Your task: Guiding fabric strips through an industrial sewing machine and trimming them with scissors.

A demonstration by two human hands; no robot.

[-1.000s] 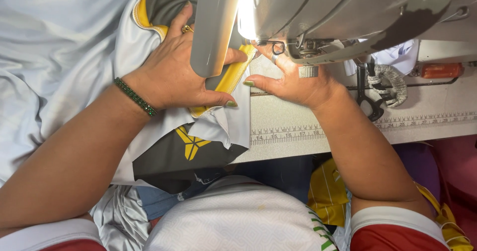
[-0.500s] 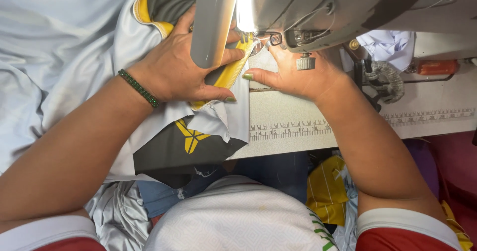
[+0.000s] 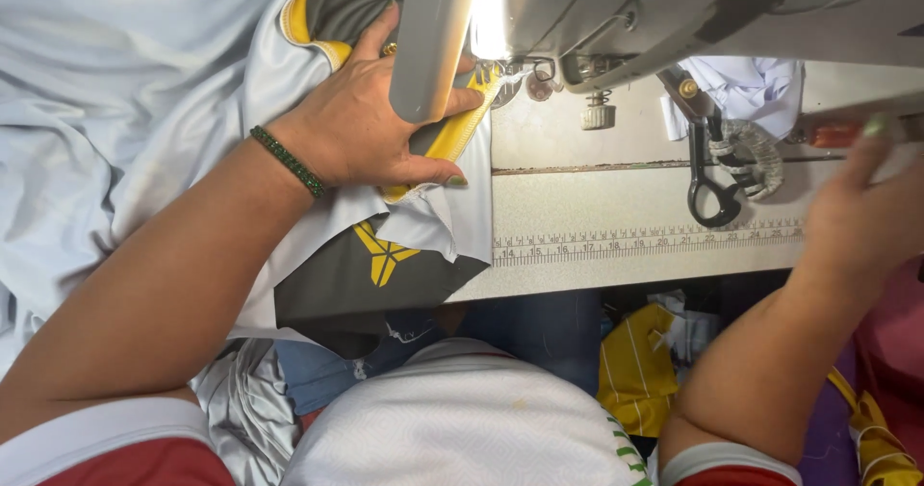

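Note:
My left hand (image 3: pixel 371 125) lies flat on a white garment (image 3: pixel 144 82) with yellow trim (image 3: pixel 452 130), pressing it to the sewing table (image 3: pixel 626 212) just left of the needle area. A green beaded bracelet (image 3: pixel 287 161) circles that wrist. The grey sewing machine (image 3: pixel 616 10) hangs over the work with its lamp lit. My right hand (image 3: pixel 861 221) is far off to the right at the table's edge, blurred, fingers raised near a red-handled object (image 3: pixel 833 135); I cannot tell whether it holds anything. A dark panel with a yellow emblem (image 3: pixel 383 253) hangs off the table front.
A printed ruler strip (image 3: pixel 645 241) runs along the table's front edge. Black scissors (image 3: pixel 707 173) and a wound cord lie right of the needle. Yellow and dark cloth pieces (image 3: pixel 635 366) sit below the table by my lap.
My right hand has left the fabric near the needle and swung far to the right. My left hand stays pressed on the garment.

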